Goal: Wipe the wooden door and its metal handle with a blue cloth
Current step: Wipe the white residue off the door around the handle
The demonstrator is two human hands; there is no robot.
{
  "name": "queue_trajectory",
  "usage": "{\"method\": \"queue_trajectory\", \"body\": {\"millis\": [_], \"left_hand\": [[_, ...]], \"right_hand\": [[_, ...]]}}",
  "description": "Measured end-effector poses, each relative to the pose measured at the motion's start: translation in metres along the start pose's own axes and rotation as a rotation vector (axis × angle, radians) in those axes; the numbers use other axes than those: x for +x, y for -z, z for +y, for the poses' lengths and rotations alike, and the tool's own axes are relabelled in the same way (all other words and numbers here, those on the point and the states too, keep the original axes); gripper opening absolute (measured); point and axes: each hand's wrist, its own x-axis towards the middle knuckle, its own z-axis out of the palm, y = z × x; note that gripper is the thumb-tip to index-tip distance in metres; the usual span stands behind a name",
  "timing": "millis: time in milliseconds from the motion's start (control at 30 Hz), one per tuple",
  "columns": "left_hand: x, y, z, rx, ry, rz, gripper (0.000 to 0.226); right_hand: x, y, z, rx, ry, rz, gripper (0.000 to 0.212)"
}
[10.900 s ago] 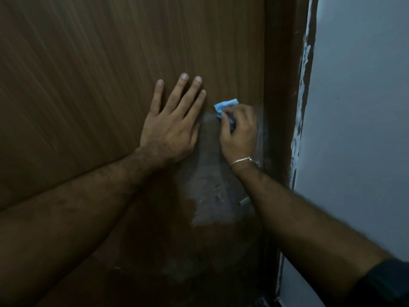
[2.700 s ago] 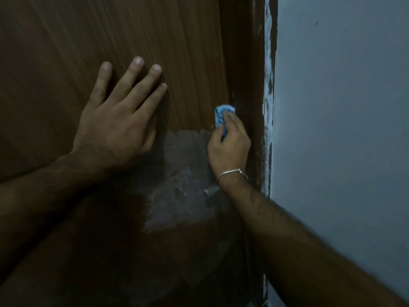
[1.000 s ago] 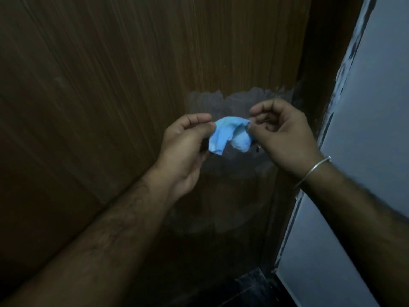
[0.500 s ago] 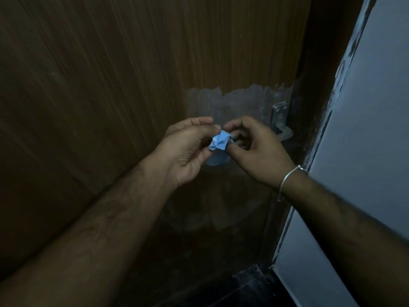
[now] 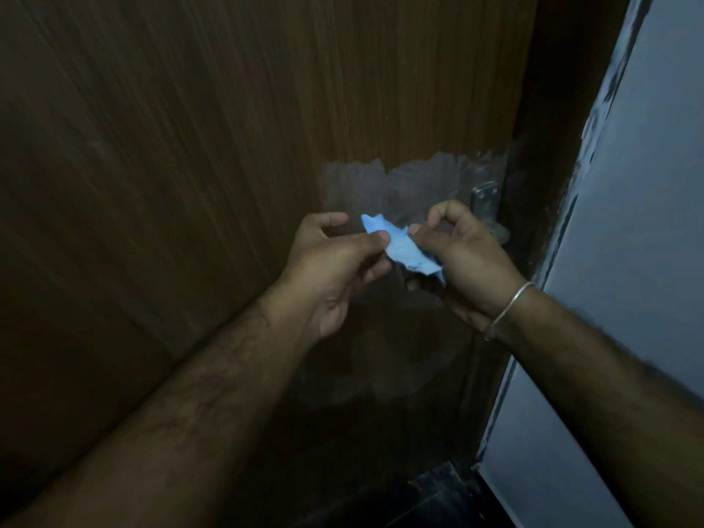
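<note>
The wooden door [image 5: 213,146] fills the left and middle of the head view, dark brown with vertical grain. A paler smeared patch [image 5: 411,184] lies on it around the metal handle [image 5: 485,207], which sits near the door's right edge, partly hidden behind my right hand. In front of the door, both hands hold the small blue cloth [image 5: 402,247] between them. My left hand [image 5: 335,264] pinches its left end with thumb and fingers. My right hand [image 5: 463,257], with a metal bangle at the wrist, grips its right end. Neither hand touches the door.
A dark door frame [image 5: 548,154] runs down the right of the door. Beyond it stands a pale grey-blue wall [image 5: 640,242] with chipped paint along its edge. Dark floor [image 5: 430,501] shows at the bottom.
Both hands left the door and took the cloth between them. Over the last half second they drew apart, spreading the bunched cloth into a longer strip.
</note>
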Motion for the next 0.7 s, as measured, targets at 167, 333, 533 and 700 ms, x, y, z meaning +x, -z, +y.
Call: {"method": "queue_trajectory", "body": {"millis": [167,333,533,700], "left_hand": [[-0.001,0.006,0.004,0.320,-0.299,-0.064,0.031],[-0.001,0.008,0.007,0.620,-0.431,-0.196,0.037],[0.007,0.006,0.013,0.943,-0.576,-0.071,0.030],[0.012,0.008,0.024,0.710,-0.491,-0.110,0.013]], "right_hand": [[-0.005,0.007,-0.008,-0.133,0.124,-0.121,0.025],[-0.006,0.008,-0.019,-0.431,0.294,-0.103,0.048],[0.000,0.006,-0.030,-0.904,0.454,0.023,0.034],[0.008,0.004,-0.038,-0.819,0.340,0.050,0.007]]}}
